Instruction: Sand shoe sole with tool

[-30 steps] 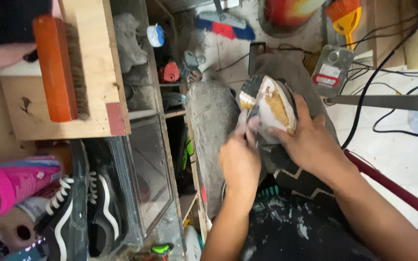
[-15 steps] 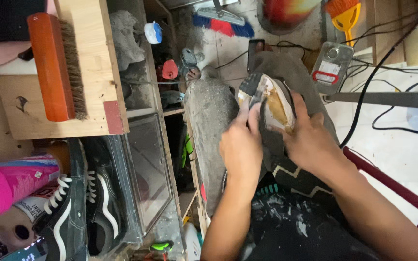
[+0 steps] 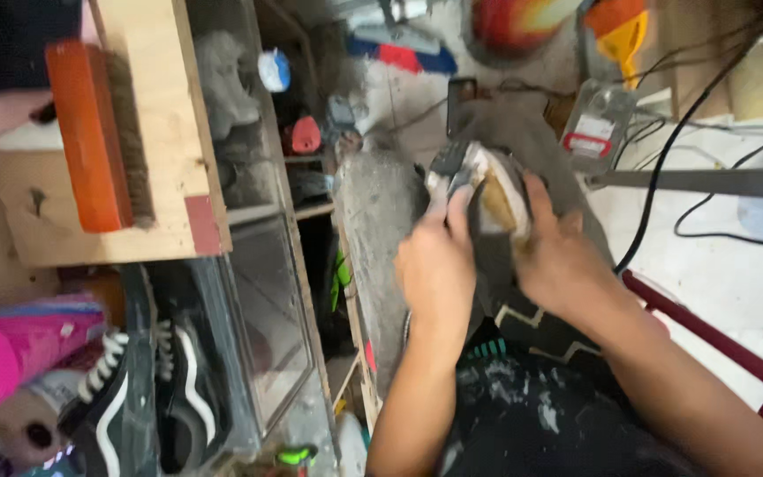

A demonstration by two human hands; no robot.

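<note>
My left hand and my right hand both grip a shoe with a white edge and a tan inner sole, held over my lap. The left fingers press on its near end, where a dark cloth hangs down between my hands. The right hand wraps the shoe's right side, thumb up along the sole. My dark, paint-spattered apron lies below my forearms.
A wooden shelf unit stands at left with an orange brush hanging on it. Black and white sneakers and a pink container sit at lower left. Black cables cross the white floor at right. A red bar runs past my right arm.
Both hands have kept hold of the shoe. The left hand has slid a little along its near end and the view has shifted slightly.
</note>
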